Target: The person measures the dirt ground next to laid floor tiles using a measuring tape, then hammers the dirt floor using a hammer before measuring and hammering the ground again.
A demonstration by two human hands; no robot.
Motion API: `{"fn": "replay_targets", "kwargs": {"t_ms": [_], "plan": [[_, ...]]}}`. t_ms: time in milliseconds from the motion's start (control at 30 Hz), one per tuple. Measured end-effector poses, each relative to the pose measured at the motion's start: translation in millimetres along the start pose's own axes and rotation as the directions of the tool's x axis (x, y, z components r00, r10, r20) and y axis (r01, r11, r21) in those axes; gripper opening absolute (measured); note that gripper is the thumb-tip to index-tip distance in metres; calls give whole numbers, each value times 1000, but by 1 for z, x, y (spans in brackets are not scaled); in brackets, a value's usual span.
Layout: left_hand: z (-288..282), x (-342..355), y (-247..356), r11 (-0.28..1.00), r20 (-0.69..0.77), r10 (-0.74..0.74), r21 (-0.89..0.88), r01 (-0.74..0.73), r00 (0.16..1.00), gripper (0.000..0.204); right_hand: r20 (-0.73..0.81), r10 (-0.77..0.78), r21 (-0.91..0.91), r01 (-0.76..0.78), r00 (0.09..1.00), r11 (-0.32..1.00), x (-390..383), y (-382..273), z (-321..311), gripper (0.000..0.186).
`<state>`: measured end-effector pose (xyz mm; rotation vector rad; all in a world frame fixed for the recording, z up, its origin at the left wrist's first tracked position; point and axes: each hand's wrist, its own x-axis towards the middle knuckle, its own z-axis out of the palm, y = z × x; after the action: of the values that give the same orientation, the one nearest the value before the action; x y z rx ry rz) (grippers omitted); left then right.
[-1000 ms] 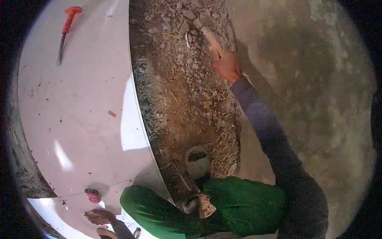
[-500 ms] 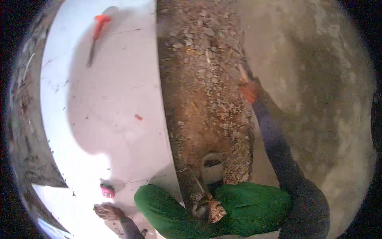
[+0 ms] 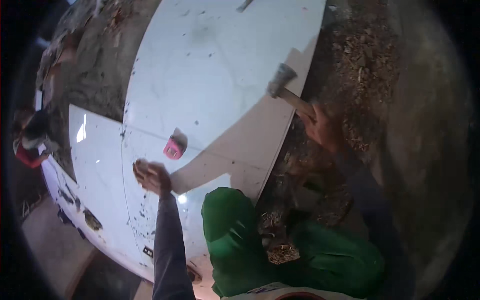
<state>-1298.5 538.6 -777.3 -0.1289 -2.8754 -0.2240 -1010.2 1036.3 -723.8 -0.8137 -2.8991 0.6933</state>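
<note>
My right hand (image 3: pixel 322 130) is closed round the wooden handle of a hammer (image 3: pixel 282 79), whose blocky metal head is raised over the right edge of the white board (image 3: pixel 200 95). My left hand (image 3: pixel 152 177) is low over the board, its fingers bent and pressed together. Something small and brownish seems to sit at its fingertips, but blur hides what it is. Just beyond that hand lies a pink tape measure (image 3: pixel 173 148). At the top edge only the metal shank of a chisel (image 3: pixel 245 5) shows.
A smaller white panel (image 3: pixel 92 145) adjoins the board on the left. Rubble (image 3: pixel 367 70) and dirt run along the right side, beside a concrete surface (image 3: pixel 430 150). Another person with a red sleeve (image 3: pixel 31 156) is at the far left. Dark specks dot the board.
The view has swung leftward. The hammer in my right hand has come from the rubble side to over the board's edge. My left hand remains near the tape measure.
</note>
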Motion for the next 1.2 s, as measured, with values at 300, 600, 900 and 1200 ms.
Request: {"fn": "replay_targets", "kwargs": {"t_ms": [300,600,900,1200], "plan": [[-3,-4,-4,1000,-8,-13,3,13,1000,58,-61,-411,-152,399,909,904,84,-87,76,36],[29,11,-52,930,-59,302,236,-280,952,43,-371,-298,64,344,880,937,23,-75,12,27],[-181,-85,-19,842,874,406,-472,261,269,49,265,512,268,-573,817,775,-241,25,-180,30],[-489,-221,109,960,963,270,-269,78,-6,68,466,740,92,-858,485,505,-419,7,-267,39]]}}
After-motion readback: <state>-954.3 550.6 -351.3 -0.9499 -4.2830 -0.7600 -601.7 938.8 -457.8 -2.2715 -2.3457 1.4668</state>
